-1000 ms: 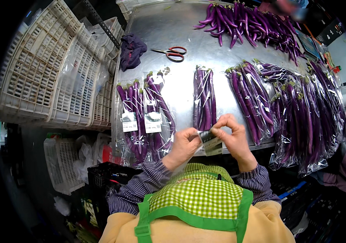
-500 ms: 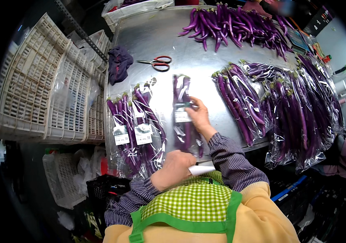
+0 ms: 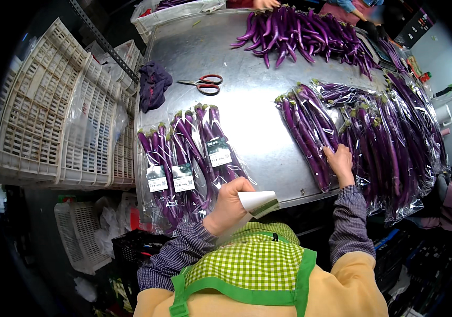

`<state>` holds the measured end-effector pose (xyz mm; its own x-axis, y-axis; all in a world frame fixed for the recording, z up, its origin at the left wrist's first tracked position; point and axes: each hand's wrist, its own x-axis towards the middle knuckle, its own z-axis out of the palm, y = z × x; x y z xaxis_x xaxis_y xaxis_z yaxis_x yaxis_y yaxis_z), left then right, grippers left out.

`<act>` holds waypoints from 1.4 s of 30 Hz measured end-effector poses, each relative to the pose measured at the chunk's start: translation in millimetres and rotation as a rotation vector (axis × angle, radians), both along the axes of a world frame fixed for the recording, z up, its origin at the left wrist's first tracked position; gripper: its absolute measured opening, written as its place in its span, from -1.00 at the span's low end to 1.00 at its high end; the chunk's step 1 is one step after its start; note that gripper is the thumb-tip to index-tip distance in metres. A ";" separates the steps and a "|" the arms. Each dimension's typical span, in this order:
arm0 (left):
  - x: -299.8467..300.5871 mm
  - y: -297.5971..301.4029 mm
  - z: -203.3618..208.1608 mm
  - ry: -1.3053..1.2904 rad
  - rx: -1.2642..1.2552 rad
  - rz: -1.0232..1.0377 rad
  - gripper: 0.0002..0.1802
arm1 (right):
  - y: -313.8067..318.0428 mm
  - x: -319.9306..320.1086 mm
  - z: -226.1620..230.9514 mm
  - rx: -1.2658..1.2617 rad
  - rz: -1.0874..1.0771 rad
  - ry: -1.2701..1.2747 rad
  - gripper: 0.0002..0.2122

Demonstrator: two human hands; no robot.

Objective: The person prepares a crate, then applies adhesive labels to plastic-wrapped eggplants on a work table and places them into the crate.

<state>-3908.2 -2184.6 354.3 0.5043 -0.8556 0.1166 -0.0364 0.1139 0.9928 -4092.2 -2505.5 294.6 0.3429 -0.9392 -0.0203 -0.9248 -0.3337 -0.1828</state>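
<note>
Near the table's front edge my left hand (image 3: 228, 207) is closed around a roll of labels (image 3: 262, 201), whose white backing strip trails down. My right hand (image 3: 341, 161) reaches to the right and pinches the lower part of a clear bag of eggplants (image 3: 306, 138) without a visible label. Left of my hands lie several bagged eggplants side by side, each with a white and dark label; the rightmost labelled bag (image 3: 205, 124) is just beyond my left hand. Long, slim purple eggplants fill every bag.
Further bagged eggplants (image 3: 392, 142) crowd the table's right side. Loose eggplants (image 3: 310, 34) are heaped at the far edge, near other people's hands. Red-handled scissors (image 3: 207, 83) and a dark cloth (image 3: 154, 84) lie far left. White plastic crates (image 3: 43, 100) stand beside the metal table (image 3: 260, 113).
The bag that was in the middle now lies with the labelled bags on the left. My right hand has moved from it to a bag on the right. Another person's hand appears at the far edge.
</note>
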 end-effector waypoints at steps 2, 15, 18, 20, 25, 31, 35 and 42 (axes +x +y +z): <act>-0.9 -4.9 1.9 0.050 0.053 -0.048 -0.78 | -14.3 -3.2 -0.2 0.045 0.103 0.048 -0.45; -26.6 -7.8 -9.0 0.145 0.020 -0.204 -0.88 | 98.6 55.5 54.5 0.079 0.220 -0.145 -0.52; -20.0 -9.8 -5.7 -0.192 0.073 -0.182 -0.87 | 147.8 54.2 -9.3 0.141 0.389 -0.176 -0.59; -19.6 -12.2 -0.6 0.005 0.073 -0.116 -0.88 | 157.7 51.0 -38.7 0.141 0.508 -0.158 -0.66; -12.7 -17.6 4.4 0.252 0.053 -0.068 -0.89 | 150.6 39.1 -38.8 0.185 0.769 -0.205 -0.77; -13.9 -24.0 5.8 0.015 0.034 -0.041 -0.87 | 141.1 32.4 9.6 0.549 0.752 -0.658 -0.70; -12.3 -24.8 2.3 -0.088 0.050 -0.040 -0.83 | 140.8 31.1 90.6 1.219 0.427 -1.110 -0.73; -19.4 -28.1 -1.2 -0.020 0.078 -0.034 -0.80 | 140.9 31.4 96.6 0.951 0.680 -0.947 -0.81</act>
